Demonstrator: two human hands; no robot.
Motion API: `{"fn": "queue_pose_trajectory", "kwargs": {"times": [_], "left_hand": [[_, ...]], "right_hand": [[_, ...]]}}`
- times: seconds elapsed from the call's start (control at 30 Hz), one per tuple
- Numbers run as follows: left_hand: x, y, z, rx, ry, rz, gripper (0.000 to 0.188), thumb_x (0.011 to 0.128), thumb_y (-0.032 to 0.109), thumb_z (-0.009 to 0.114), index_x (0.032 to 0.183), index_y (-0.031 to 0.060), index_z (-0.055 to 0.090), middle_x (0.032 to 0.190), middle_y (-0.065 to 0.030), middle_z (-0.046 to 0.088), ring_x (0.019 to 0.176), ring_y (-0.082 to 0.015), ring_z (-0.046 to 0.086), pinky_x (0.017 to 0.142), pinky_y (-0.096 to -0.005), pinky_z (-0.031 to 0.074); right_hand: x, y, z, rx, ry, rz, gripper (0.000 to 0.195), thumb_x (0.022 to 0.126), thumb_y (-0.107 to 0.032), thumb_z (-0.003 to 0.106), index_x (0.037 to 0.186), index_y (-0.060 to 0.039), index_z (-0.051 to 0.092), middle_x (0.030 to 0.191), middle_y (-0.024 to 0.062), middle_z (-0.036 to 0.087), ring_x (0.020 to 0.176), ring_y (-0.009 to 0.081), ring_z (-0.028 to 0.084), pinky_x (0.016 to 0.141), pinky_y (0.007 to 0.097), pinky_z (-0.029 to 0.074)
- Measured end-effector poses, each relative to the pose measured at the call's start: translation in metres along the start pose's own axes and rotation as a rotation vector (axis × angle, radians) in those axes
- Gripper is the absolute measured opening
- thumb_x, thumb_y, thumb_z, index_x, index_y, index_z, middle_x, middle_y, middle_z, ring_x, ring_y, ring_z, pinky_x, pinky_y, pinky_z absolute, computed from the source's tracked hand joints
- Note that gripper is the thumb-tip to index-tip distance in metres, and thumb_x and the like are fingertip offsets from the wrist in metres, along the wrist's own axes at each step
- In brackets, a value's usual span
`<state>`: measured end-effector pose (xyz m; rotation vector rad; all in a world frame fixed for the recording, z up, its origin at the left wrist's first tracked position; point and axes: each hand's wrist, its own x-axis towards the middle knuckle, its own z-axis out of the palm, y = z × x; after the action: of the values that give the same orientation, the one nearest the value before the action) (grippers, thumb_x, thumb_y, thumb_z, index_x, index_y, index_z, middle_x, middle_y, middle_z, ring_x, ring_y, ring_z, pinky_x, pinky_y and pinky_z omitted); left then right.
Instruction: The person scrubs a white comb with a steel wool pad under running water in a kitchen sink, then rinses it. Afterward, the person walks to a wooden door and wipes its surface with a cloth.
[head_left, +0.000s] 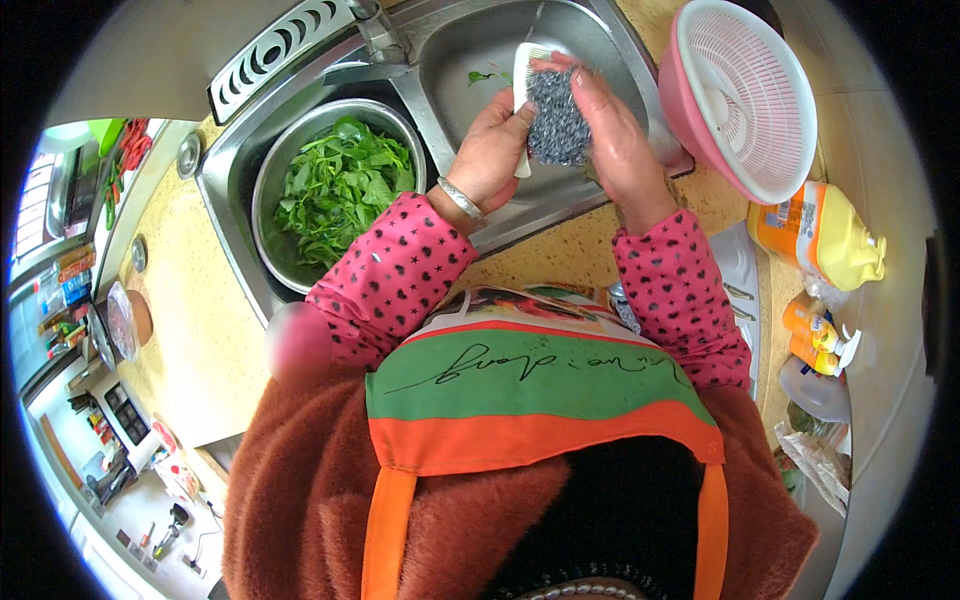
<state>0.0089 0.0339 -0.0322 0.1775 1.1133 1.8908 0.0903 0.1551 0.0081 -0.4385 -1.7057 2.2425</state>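
Observation:
Over the right basin of a steel sink (480, 82), my left hand (487, 142) grips a white plastic piece (523, 71) with a ridged upper end, perhaps a comb or brush. Its full shape is hidden by the scrubber. My right hand (622, 139) looks wet and holds a grey steel-wool scrubber (559, 124) against the white piece. My left thumb touches the scrubber's near edge. A small green leaf (478, 76) lies on the basin floor behind my hands.
In the left basin stands a steel bowl (261, 202) of leafy greens (349, 176), beside the faucet (382, 41). A pink basin (694, 127) with a white colander (806, 112) rests at right. Nearby are a yellow jug (840, 247) and orange pump bottles (806, 322).

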Motion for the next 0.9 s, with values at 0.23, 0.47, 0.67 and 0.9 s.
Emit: {"fn": "queue_pose_trajectory", "kwargs": {"times": [0.23,0.47,0.67,0.9], "left_hand": [[0.002,-0.003,-0.009,-0.037,0.051,0.023,0.028,0.105,0.014,0.047,0.13,0.004,0.056,0.102,-0.0026,0.066,0.093,-0.0092,0.059,0.081,-0.0267,0.05],[0.002,0.001,-0.022,0.143,-0.075,0.094,0.026,0.104,0.018,0.052,0.126,0.0069,0.061,0.091,0.0034,0.061,0.077,-0.0061,0.052,0.067,-0.0211,0.044],[-0.006,0.0,-0.021,0.388,-0.109,0.124,0.017,0.105,0.027,0.052,0.109,0.0109,0.056,0.081,0.0079,0.049,0.068,-0.0036,0.041,0.058,-0.02,0.036],[0.0,-0.007,-0.026,0.652,-0.114,0.31,0.02,0.106,0.03,0.051,0.108,0.0105,0.056,0.079,0.0098,0.044,0.065,-0.002,0.036,0.054,-0.0196,0.031]], "right_hand": [[-0.014,0.022,0.006,-0.334,-0.101,0.036,0.039,0.102,-0.021,0.056,0.137,-0.0048,0.053,0.117,0.0082,0.062,0.101,0.0142,0.06,0.083,0.0261,0.052],[0.0,0.007,-0.019,-0.503,0.203,-0.125,0.028,0.095,-0.018,0.068,0.119,-0.0049,0.061,0.097,0.0056,0.066,0.088,0.0099,0.059,0.077,0.028,0.051],[0.013,-0.002,-0.013,-0.406,-0.048,0.054,0.029,0.093,-0.016,0.069,0.117,-0.0001,0.062,0.104,0.0025,0.064,0.093,0.0088,0.058,0.082,0.0242,0.048],[0.017,0.024,-0.028,-0.511,-0.018,0.011,0.024,0.092,-0.009,0.067,0.114,0.0006,0.063,0.101,0.0018,0.066,0.09,0.0087,0.059,0.081,0.0257,0.048]]}}
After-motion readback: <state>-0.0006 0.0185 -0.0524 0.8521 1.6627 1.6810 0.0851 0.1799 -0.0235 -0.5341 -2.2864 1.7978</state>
